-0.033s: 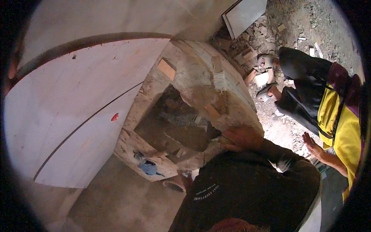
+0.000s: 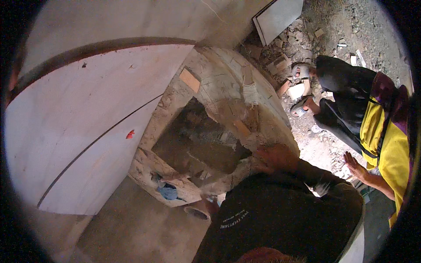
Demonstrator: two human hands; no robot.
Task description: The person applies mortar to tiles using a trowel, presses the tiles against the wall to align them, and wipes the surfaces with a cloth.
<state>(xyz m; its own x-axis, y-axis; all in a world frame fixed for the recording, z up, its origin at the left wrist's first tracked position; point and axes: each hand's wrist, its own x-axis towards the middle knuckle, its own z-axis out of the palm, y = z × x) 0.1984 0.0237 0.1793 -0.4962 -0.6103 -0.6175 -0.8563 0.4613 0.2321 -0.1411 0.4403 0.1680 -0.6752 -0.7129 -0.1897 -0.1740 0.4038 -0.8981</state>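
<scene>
My right arm, in a dark sleeve (image 2: 320, 173), reaches left from my dark shirt (image 2: 285, 215). My right hand (image 2: 278, 158) rests against the crumbly near right edge of a dusty, roughly square hollow (image 2: 171, 103). Its fingers are blurred, so neither their bend nor any held thing can be made out. Inside the hollow lies a dim, flat grey-brown mass (image 2: 215, 158). A narrow orange-brown piece (image 2: 241, 129) sits on the rim above my hand. I cannot make out my left hand in the view.
White panels (image 2: 87, 140) slope on the left, with an orange-brown rectangular piece (image 2: 189, 80) near them. A blue bundle (image 2: 168, 191) lies below the hollow. At right, a person in yellow and dark clothing (image 2: 386, 140) stands on rubble (image 2: 296, 90), hand spread.
The view has shifted very slightly, and the grey-brown mass inside the hollow looks a little different. My right hand stays in about the same place.
</scene>
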